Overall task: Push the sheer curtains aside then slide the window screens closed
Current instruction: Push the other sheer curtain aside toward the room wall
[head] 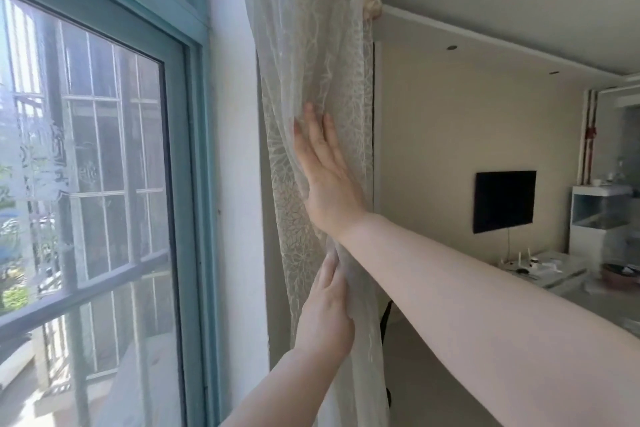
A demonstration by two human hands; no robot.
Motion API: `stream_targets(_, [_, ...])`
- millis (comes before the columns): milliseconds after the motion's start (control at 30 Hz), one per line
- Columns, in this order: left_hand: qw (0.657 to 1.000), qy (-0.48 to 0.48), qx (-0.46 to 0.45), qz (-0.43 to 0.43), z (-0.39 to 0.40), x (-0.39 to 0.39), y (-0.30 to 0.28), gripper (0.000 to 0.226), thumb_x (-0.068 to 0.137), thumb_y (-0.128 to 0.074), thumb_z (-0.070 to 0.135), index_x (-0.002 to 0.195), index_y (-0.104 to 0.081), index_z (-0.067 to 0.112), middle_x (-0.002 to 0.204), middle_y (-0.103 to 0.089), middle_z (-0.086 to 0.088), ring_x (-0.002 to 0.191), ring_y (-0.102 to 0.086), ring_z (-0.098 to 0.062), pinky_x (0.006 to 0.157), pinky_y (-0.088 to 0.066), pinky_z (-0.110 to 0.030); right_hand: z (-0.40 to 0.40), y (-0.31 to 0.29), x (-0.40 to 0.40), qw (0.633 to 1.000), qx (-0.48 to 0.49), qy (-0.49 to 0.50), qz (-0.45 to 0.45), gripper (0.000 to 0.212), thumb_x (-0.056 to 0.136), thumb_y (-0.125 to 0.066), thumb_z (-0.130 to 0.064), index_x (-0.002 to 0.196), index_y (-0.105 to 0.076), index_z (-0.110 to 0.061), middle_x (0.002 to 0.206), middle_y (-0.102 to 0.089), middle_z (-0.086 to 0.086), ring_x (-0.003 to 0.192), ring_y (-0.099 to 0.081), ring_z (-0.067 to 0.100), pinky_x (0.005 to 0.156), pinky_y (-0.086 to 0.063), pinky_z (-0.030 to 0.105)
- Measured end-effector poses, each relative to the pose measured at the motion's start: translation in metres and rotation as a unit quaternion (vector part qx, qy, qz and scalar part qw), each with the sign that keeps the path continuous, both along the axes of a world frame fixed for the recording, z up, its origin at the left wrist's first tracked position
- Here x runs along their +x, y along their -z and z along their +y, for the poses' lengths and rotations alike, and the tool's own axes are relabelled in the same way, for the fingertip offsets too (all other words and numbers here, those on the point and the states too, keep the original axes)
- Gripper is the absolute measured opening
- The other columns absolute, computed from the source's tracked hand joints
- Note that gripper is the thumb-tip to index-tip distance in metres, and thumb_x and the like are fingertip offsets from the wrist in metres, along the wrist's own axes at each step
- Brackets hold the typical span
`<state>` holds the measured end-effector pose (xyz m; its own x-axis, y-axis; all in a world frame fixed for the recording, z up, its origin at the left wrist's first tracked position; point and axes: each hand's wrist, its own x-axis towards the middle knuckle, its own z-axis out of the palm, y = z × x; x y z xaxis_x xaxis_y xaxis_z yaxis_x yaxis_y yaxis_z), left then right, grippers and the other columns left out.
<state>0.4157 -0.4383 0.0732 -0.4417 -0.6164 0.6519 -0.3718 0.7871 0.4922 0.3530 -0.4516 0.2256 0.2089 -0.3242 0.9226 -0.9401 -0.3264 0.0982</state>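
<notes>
The sheer cream curtain (311, 45), patterned with leaves, hangs bunched in a narrow column against the wall at the right of the window. My right hand (325, 177) lies flat on it with fingers spread, pressing the cloth toward the wall. Lower down, my left hand (329, 308) is closed around the gathered folds. The window (104, 166) on the left has a teal frame (194, 184); metal bars and a building show through its pane. Whether a screen covers the pane I cannot tell.
A white wall strip (235, 184) separates the window frame from the curtain. To the right the room opens: a black wall-mounted television (504, 201), a white cabinet (599, 211), and a low table (554, 270) with small items.
</notes>
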Motion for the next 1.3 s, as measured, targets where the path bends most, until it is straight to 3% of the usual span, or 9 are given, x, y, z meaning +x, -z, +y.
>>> stream_targets(67, [0.999, 0.016, -0.027, 0.043, 0.001, 0.001, -0.001, 0.11, 0.059, -0.025, -0.016, 0.147, -0.002, 0.048, 0.149, 0.015, 0.038, 0.141, -0.015, 0.0, 0.065, -0.043, -0.008, -0.002, -0.006, -0.004, 0.999, 0.032, 0.012, -0.002, 0.102, 0.075, -0.043, 0.02, 0.151, 0.001, -0.03, 0.159, 0.014, -0.011, 0.146, 0.016, 0.019, 0.113, -0.032, 0.044])
stream_targets(133, [0.993, 0.024, -0.05, 0.105, 0.003, -0.001, 0.0, 0.103, 0.07, -0.031, -0.013, 0.146, 0.003, 0.048, 0.152, 0.012, 0.034, 0.142, -0.001, 0.005, 0.096, -0.04, -0.018, -0.005, -0.011, -0.009, 0.999, 0.05, 0.017, -0.007, 0.101, 0.073, -0.038, 0.023, 0.151, -0.002, -0.03, 0.159, 0.012, -0.012, 0.146, 0.015, 0.018, 0.112, -0.033, 0.045])
stream_targets(300, [0.989, -0.046, -0.081, 0.116, -0.003, -0.015, 0.008, 0.095, 0.085, -0.057, 0.045, 0.144, 0.017, 0.047, 0.155, 0.021, 0.02, 0.145, 0.013, -0.01, 0.115, -0.006, -0.035, -0.015, -0.017, -0.013, 0.998, 0.065, 0.015, -0.019, 0.101, 0.072, -0.035, 0.025, 0.151, -0.004, -0.029, 0.159, 0.014, -0.013, 0.146, 0.015, 0.017, 0.113, -0.022, 0.033])
stream_targets(433, [0.973, -0.195, -0.121, 0.015, -0.026, -0.027, 0.008, 0.116, 0.074, -0.067, 0.018, 0.145, 0.023, 0.035, 0.156, 0.023, 0.007, 0.143, 0.022, -0.025, 0.115, 0.001, -0.054, -0.022, -0.019, -0.017, 0.997, 0.073, 0.007, -0.014, 0.103, 0.072, -0.036, 0.025, 0.151, 0.0, -0.032, 0.158, 0.017, -0.016, 0.146, 0.016, 0.016, 0.107, -0.038, 0.036])
stream_targets(600, [0.97, -0.216, -0.106, 0.03, -0.045, -0.033, 0.005, 0.124, 0.056, -0.044, -0.019, 0.145, 0.023, 0.036, 0.155, 0.025, 0.014, 0.142, 0.026, -0.019, 0.114, 0.002, -0.056, -0.031, -0.019, -0.023, 0.997, 0.072, -0.004, 0.002, 0.101, 0.073, -0.037, 0.024, 0.151, -0.002, -0.028, 0.159, 0.017, -0.011, 0.145, 0.018, 0.019, 0.112, -0.034, 0.045])
stream_targets(800, [0.984, -0.146, -0.099, 0.03, -0.063, -0.035, 0.006, 0.118, 0.059, -0.032, -0.026, 0.146, 0.019, 0.034, 0.153, 0.026, 0.019, 0.14, 0.026, -0.009, 0.118, -0.005, -0.046, -0.043, -0.013, -0.02, 0.999, -0.01, 0.021, 0.047, 0.085, 0.081, -0.046, 0.004, 0.152, -0.003, -0.016, 0.159, 0.013, 0.012, 0.145, 0.016, 0.033, 0.117, -0.009, 0.057])
stream_targets(1000, [0.986, -0.109, -0.122, 0.044, -0.09, -0.047, 0.0, 0.105, 0.064, -0.032, -0.023, 0.151, 0.002, 0.024, 0.158, 0.013, 0.01, 0.143, 0.019, -0.01, 0.118, -0.011, -0.042, -0.068, -0.025, -0.018, 0.993, -0.081, 0.008, 0.09, 0.09, 0.088, -0.061, -0.037, 0.15, -0.002, -0.01, 0.157, 0.008, 0.024, 0.144, 0.013, 0.04, 0.114, -0.013, 0.06])
stream_targets(1133, [0.985, -0.086, -0.139, 0.047, -0.114, -0.06, -0.003, 0.108, 0.063, -0.031, -0.023, 0.15, 0.009, 0.026, 0.158, 0.014, 0.01, 0.143, 0.018, -0.011, 0.118, -0.012, -0.043, -0.096, -0.036, -0.027, 0.991, -0.065, 0.048, 0.105, 0.104, 0.077, -0.072, -0.011, 0.151, 0.001, -0.019, 0.159, 0.012, 0.016, 0.144, 0.016, 0.037, 0.114, -0.014, 0.059])
stream_targets(1300, [0.986, -0.054, -0.149, 0.044, -0.16, -0.074, -0.014, 0.107, 0.063, -0.034, -0.02, 0.15, 0.01, 0.024, 0.159, 0.014, 0.007, 0.144, 0.016, -0.011, 0.118, -0.01, -0.041, -0.147, -0.051, -0.046, 0.993, -0.038, 0.073, 0.082, 0.113, 0.062, -0.05, 0.023, 0.152, -0.001, -0.024, 0.159, 0.017, 0.003, 0.144, 0.022, 0.03, 0.118, -0.003, 0.053])
